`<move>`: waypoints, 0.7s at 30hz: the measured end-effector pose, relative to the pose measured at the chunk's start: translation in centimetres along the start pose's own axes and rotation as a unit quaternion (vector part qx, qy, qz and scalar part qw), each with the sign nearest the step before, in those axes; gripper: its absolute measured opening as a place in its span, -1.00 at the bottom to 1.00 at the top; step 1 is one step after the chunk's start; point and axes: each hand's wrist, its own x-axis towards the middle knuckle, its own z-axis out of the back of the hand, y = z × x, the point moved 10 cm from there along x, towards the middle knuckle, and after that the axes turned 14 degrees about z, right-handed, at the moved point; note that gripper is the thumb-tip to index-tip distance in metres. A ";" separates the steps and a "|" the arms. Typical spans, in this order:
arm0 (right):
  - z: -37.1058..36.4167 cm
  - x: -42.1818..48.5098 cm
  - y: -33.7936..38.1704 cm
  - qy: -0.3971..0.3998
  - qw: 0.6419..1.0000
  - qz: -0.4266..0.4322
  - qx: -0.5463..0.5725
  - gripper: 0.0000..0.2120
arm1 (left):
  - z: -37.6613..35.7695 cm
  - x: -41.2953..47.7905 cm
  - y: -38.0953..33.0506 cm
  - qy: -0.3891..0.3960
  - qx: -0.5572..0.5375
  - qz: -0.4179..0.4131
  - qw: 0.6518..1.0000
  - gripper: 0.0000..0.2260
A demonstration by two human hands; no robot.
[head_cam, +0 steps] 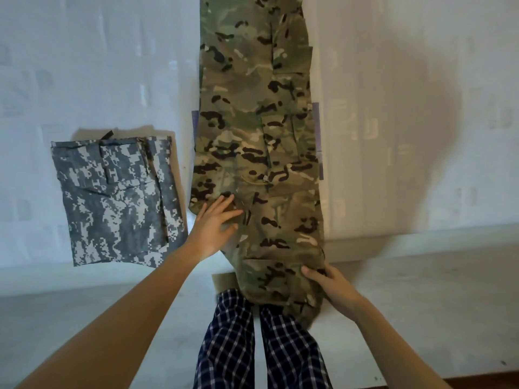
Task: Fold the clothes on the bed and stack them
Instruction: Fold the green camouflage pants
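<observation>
A long pair of green-brown camouflage trousers [258,130] lies lengthwise down the middle of the pale bed [112,66], its near end hanging over the bed's front edge. My left hand [216,220] lies flat with spread fingers on the trousers' left edge. My right hand [325,279] holds the near right edge of the trousers, thumb on top and fingers curled around the cloth. A folded grey digital-camouflage garment [118,203] sits on the bed to the left, apart from both hands.
The bed's front edge [393,248] runs across the view just beyond my right hand. My legs in dark blue checked trousers [261,343] stand against it below the hanging cloth. Pale floor [421,318] lies to the right.
</observation>
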 end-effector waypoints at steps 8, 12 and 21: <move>-5.8 -0.7 15.4 0.075 0.901 0.080 0.421 -0.54 | 2.4 0.4 4.6 0.095 -0.439 0.214 0.868 -0.81; -5.7 4.5 19.5 -0.022 0.956 0.118 0.269 -0.48 | 3.4 0.3 4.1 0.076 -0.488 0.202 0.846 -0.66; 0.8 6.5 18.1 -0.212 0.934 0.210 -0.195 -0.44 | 4.1 0.3 3.3 -0.052 -0.399 0.190 0.895 -0.65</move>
